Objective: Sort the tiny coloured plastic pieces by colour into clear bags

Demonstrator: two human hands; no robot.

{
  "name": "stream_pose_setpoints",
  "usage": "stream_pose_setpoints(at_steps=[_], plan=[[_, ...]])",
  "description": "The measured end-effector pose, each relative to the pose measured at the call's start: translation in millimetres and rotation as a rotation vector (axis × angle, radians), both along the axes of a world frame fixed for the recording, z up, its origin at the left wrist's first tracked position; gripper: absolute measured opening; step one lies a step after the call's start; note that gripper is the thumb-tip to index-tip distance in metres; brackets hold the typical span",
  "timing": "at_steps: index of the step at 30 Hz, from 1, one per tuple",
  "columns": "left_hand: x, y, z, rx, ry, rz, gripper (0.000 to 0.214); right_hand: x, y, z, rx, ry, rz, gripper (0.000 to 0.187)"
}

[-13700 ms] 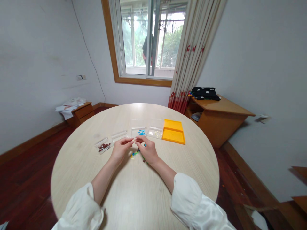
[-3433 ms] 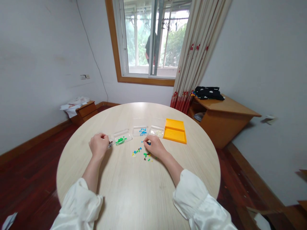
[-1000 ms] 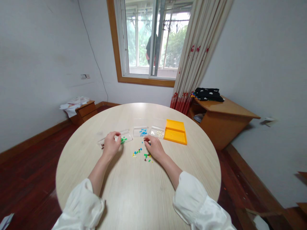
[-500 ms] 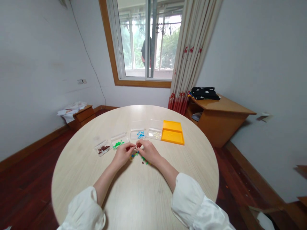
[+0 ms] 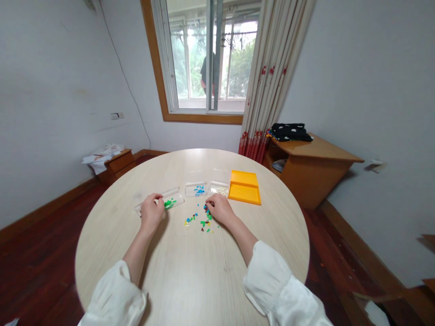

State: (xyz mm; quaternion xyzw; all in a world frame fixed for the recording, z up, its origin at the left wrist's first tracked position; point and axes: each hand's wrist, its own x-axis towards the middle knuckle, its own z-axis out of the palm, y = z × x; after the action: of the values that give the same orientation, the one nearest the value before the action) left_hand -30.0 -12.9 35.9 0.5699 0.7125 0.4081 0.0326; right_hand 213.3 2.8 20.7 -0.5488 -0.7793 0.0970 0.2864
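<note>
My left hand is over the clear box on the left and covers most of it, including its dark brown pieces. Its fingers are curled together; anything between them is too small to make out. Just right of it, green building pieces lie in another clear box. My right hand is at the upper edge of a loose pile of mixed small building pieces, fingers bent down and pinched. What they grip, if anything, is hidden. Several more pieces lie between the hands.
Blue pieces fill part of a clear box; pale pieces lie in the box beside it. An opened yellow case stands right of these on the round table. A wooden cabinet is beyond the table's right edge.
My hands, which met over the loose pieces, have parted. The left went leftward to the brown pieces' box; the right shifted slightly right and down onto the pile, uncovering the pieces between.
</note>
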Motion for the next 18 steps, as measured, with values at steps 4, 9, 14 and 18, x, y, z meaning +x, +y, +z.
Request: stream_pose_setpoints(at_steps=[4,9,14,18], plan=[[-12.4,-3.2,6.5,-0.101,0.129,0.141,0.027,-3.1,-1.4,0.1,-0.005,-0.024,0.033,0.018],[-20.9,-3.7,11.2,-0.225,0.221,0.219,0.026,-7.4,-3.1,-1.2,-0.030,-0.027,0.009,0.014],[-23.8,-3.3,9.5,-0.251,0.282,0.214,0.026,-10.6,-5.3,0.6,-0.039,-0.009,-0.024,0.012],[-22.4,-3.5,8.8,-0.218,0.311,0.226,0.025,-11.6,-7.1,4.3,-0.014,0.046,-0.020,0.013]])
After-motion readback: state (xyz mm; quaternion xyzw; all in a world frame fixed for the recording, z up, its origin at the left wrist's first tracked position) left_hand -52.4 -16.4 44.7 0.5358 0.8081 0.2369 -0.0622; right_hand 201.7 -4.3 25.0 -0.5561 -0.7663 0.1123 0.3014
